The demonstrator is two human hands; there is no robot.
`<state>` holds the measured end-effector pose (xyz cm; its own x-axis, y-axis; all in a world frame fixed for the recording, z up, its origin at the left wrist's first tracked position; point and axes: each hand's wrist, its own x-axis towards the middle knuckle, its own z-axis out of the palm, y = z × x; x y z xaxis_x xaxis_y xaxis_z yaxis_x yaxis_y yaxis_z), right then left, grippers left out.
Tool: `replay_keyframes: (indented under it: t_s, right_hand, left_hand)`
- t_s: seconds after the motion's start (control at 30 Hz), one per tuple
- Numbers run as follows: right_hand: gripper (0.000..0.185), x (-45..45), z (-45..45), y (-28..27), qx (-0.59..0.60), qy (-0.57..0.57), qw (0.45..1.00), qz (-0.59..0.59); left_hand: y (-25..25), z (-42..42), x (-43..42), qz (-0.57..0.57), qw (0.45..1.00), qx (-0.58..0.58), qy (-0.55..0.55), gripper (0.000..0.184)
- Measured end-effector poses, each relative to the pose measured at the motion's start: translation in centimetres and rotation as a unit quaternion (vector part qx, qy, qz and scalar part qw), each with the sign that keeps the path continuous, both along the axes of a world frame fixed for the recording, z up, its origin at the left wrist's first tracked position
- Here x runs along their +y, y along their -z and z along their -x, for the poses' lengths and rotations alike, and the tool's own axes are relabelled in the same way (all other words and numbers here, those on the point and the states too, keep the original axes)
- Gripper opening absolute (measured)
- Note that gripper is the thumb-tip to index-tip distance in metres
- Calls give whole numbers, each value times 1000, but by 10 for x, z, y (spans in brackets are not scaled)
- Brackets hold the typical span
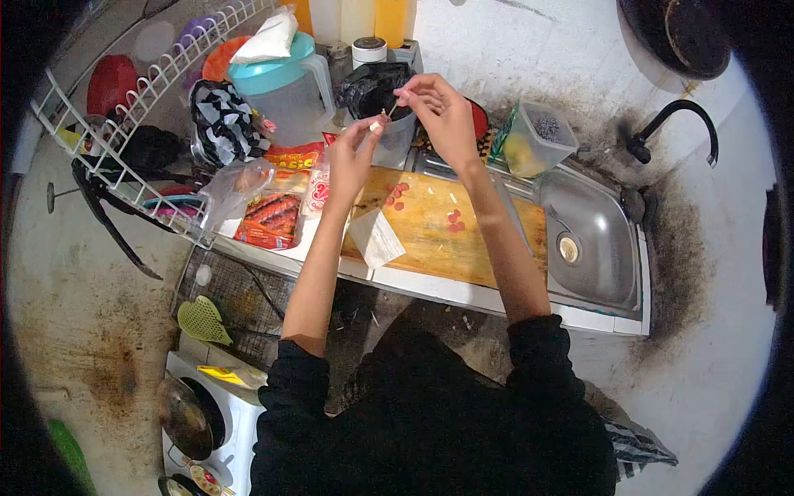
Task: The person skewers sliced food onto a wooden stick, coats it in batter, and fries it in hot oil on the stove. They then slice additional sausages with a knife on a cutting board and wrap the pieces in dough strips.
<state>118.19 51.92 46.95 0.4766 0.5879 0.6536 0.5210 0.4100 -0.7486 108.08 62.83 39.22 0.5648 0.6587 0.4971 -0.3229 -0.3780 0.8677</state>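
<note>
Stained white walls stand around a narrow counter [285, 263], and on it lies a wooden cutting board [488, 266], which I take as my landmark. Beyond its far left corner, over the mouth of a bin, the left hand [351, 161] pinches a small garlic clove [376, 127], or what looks like one, between thumb and fingers. Close beside it, the right hand [440, 122] has thumb and forefinger pressed together; whether something thin is between them, I cannot tell.

I judge that the step in hand is peeling, with the skin meant for the bin. Probably the next move calls for a firm left pinch and a light pull from the right fingertips.

On the board, sausage slices [455, 221] lie in two small groups, with some pale slivers [430, 198] near them; a sheet of paper [376, 237] covers part of its left end.

Now the containers. Just beyond the board, the translucent bin [397, 147] has a black bag inside; its contents are hidden. Left of the board, a red packet [270, 221] shows sausages through its film. Farther beyond on that side stands a jug [285, 112] with a turquoise lid. Beyond the board's right end, a clear plastic tub [552, 147] holds something yellow and something dark. Right of the board is the steel sink [608, 248].
</note>
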Motion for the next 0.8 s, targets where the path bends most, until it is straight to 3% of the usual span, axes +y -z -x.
replay_keyframes:
  t_s: [0.07, 0.13, 0.27, 0.3, 0.33, 0.37, 0.43, 0.47, 0.57, 0.63, 0.67, 0.7, 0.73, 0.8]
  right_hand:
    - [13, -4, 7, -8, -3, -3, 1000, -17]
    - [12, -12, 13, -16, -6, -4, 999, -33]
    - [11, -43, 39, -39, -106, 58, 990, -74]
    - [11, -54, 45, -43, -141, 98, 978, -117]
    - [8, -64, 49, -43, -127, 92, 975, -159]
    - [6, -75, 54, -38, -120, 99, 968, -198]
    - [7, -96, 73, -16, -75, 115, 961, -239]
    - [9, -107, 87, 0, -39, 122, 962, -242]
    - [17, -133, 115, 58, 28, 124, 975, -180]
    - [18, -147, 130, 81, 63, 132, 977, -158]
    - [17, -153, 137, 88, 116, 133, 980, -91]
    - [17, -158, 141, 94, 170, 133, 976, -23]
    - [17, -161, 144, 97, 171, 134, 976, -22]
    - [23, -166, 147, 101, 169, 120, 974, 96]
  left_hand:
    - [1, -2, -1, -23, 1000, 9, -2, 23]
    - [5, -6, 0, -140, 988, -24, -67, 23]
    - [-10, 12, -26, -151, 981, -5, -122, 25]
    - [-10, 18, -36, 36, 996, -42, -64, 25]
    - [-10, 24, -48, 222, 972, -78, -2, 26]
    - [-11, 33, -60, 222, 972, -77, -2, 26]
    - [-13, 51, -83, 402, 853, -232, 238, 28]
    - [-13, 56, -90, 401, 854, -233, 236, 28]
    - [-11, 67, -106, 420, 818, -240, 311, 31]
    - [-9, 75, -114, 387, 886, -171, 189, 29]
    - [-9, 80, -118, 374, 902, -149, 156, 27]
    - [-7, 84, -121, 375, 902, -148, 156, 27]
    - [-5, 88, -125, 353, 911, -142, 160, 26]
    - [-2, 96, -130, 328, 924, -121, 156, 24]
